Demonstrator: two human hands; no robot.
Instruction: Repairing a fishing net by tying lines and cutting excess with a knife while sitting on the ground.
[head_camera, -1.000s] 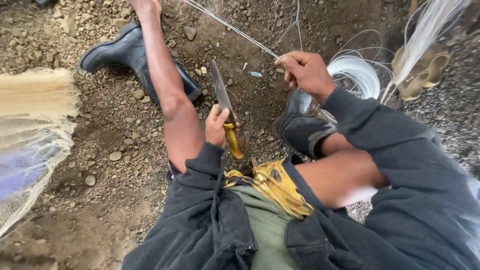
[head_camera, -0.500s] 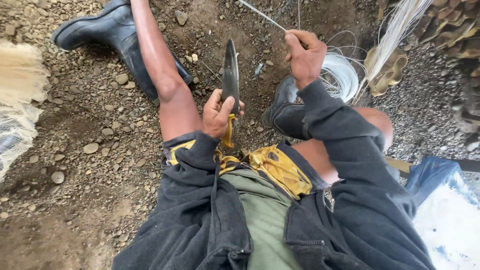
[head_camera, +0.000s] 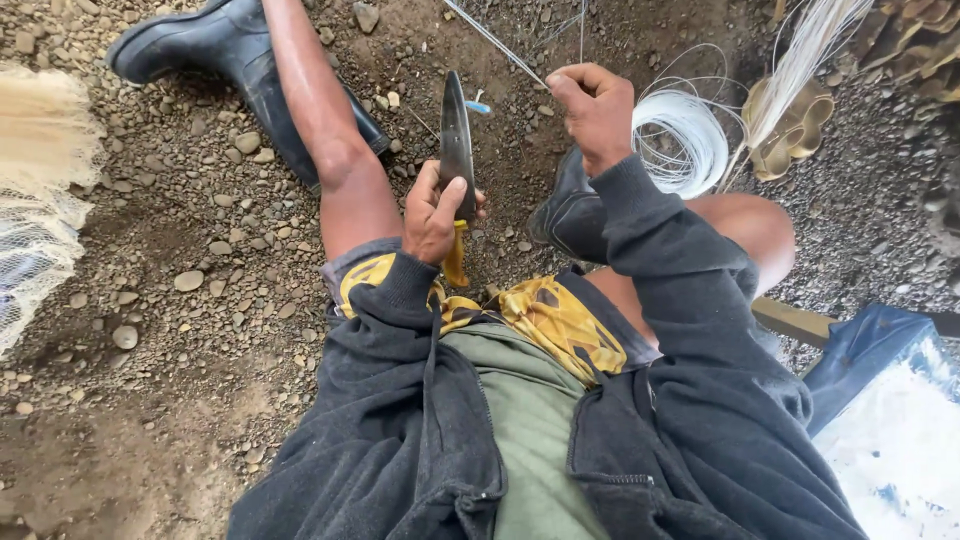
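I am seated on gravel ground, looking down at my lap. My left hand (head_camera: 436, 212) grips a knife (head_camera: 457, 145) with a dark blade and a yellow handle, the blade pointing away from me with my thumb along it. My right hand (head_camera: 592, 110) is closed on a thin pale line (head_camera: 495, 42) that runs up and to the left, out of the frame. The line is stretched just right of the blade tip. A coil of white line (head_camera: 690, 140) lies on the ground beside my right hand.
Black rubber boots (head_camera: 215, 50) are on my feet; the right one (head_camera: 570, 215) is tucked under my bent leg. A pale fishing net (head_camera: 40, 190) lies at the left. Tan fibres and a dry husk (head_camera: 790, 120) sit at top right, a blue tarp (head_camera: 880, 400) at lower right.
The view has shifted right and downward. The knife blade has turned more upright, and my right hand has drawn the line closer to it.
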